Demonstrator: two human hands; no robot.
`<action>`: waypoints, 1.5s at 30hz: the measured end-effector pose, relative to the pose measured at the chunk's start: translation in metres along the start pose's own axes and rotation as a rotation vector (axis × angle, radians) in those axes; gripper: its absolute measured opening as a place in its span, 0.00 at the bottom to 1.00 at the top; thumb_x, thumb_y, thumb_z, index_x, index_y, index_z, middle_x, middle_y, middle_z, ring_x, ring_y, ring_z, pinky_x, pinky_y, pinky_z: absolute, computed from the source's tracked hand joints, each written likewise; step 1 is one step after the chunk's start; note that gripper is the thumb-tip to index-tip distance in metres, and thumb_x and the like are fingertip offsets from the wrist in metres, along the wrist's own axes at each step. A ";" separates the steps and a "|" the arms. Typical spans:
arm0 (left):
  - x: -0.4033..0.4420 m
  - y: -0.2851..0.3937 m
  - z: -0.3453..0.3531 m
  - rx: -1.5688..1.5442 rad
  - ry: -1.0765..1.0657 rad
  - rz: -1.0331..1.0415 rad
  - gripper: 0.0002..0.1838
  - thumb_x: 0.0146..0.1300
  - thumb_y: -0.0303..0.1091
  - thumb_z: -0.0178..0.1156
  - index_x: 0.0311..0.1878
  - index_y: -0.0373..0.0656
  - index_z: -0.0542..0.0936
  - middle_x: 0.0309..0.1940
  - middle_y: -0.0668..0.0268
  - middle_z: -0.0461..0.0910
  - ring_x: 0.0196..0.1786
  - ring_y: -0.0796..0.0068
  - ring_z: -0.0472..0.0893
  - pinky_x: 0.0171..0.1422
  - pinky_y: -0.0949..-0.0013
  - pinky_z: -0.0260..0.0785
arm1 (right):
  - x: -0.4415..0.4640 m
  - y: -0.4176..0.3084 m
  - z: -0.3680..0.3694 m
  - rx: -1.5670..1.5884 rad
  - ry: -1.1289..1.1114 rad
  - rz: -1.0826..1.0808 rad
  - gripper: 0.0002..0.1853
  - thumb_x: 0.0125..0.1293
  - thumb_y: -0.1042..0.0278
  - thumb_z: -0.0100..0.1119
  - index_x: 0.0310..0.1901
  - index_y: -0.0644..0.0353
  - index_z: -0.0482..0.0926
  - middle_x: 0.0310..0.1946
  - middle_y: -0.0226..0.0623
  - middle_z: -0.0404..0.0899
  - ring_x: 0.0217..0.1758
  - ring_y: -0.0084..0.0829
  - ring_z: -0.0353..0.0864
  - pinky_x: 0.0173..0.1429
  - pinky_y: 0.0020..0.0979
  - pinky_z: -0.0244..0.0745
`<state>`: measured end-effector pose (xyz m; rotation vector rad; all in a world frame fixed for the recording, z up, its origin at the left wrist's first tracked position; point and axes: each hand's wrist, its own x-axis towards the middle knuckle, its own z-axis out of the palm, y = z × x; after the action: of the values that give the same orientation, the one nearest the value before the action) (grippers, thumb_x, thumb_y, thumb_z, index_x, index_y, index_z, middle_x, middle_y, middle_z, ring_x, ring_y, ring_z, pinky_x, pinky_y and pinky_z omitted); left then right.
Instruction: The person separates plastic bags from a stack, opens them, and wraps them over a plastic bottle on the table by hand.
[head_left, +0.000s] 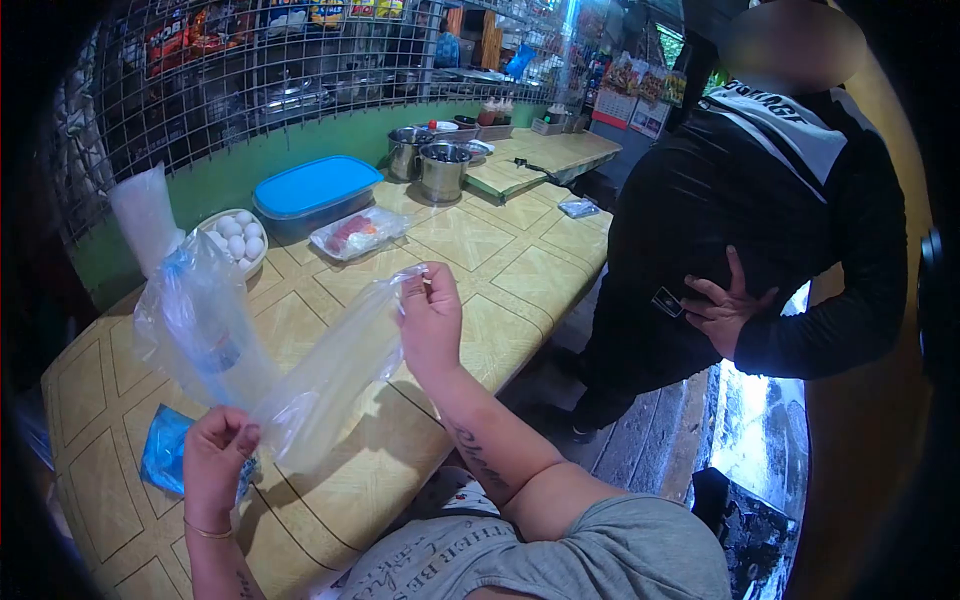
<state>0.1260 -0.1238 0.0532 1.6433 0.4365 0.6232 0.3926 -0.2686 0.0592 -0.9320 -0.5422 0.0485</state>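
Above the table (500, 270), a clear bag (335, 365) is being held out. One end is being pinched by the left hand (214, 455), the other, well apart, by the right hand (432, 325).

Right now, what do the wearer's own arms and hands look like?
Left hand and right hand: no gloves. A thin gold-toned band circles the left wrist. Right forearm bears a dark script tattoo, wording unclear; left forearm shows a dark marking too. Short grey sleeve at right shoulder.
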 end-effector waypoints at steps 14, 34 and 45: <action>0.006 -0.005 -0.006 -0.348 0.212 0.034 0.06 0.72 0.32 0.59 0.38 0.45 0.74 0.23 0.74 0.72 0.22 0.85 0.68 0.27 0.79 0.61 | -0.007 0.028 -0.026 -0.083 -0.061 0.207 0.05 0.73 0.72 0.57 0.44 0.57 0.71 0.31 0.27 0.74 0.28 0.15 0.69 0.28 0.19 0.63; -0.013 0.008 0.017 -0.376 -0.089 -0.061 0.13 0.55 0.29 0.74 0.34 0.44 0.76 0.29 0.74 0.78 0.34 0.85 0.76 0.37 0.78 0.68 | -0.106 -0.004 0.056 -0.290 -0.929 -0.091 0.17 0.58 0.78 0.69 0.48 0.57 0.75 0.40 0.32 0.73 0.44 0.26 0.77 0.45 0.29 0.75; 0.000 -0.002 -0.002 -0.192 0.120 -0.017 0.11 0.58 0.25 0.66 0.29 0.45 0.72 0.25 0.73 0.74 0.29 0.85 0.75 0.34 0.79 0.67 | -0.047 -0.029 0.033 -0.339 -0.547 -0.313 0.09 0.60 0.86 0.59 0.38 0.61 0.76 0.36 0.34 0.79 0.38 0.30 0.80 0.44 0.30 0.77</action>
<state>0.1243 -0.1219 0.0516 1.4240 0.4628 0.7314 0.3311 -0.2738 0.0775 -1.1571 -1.2270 -0.0764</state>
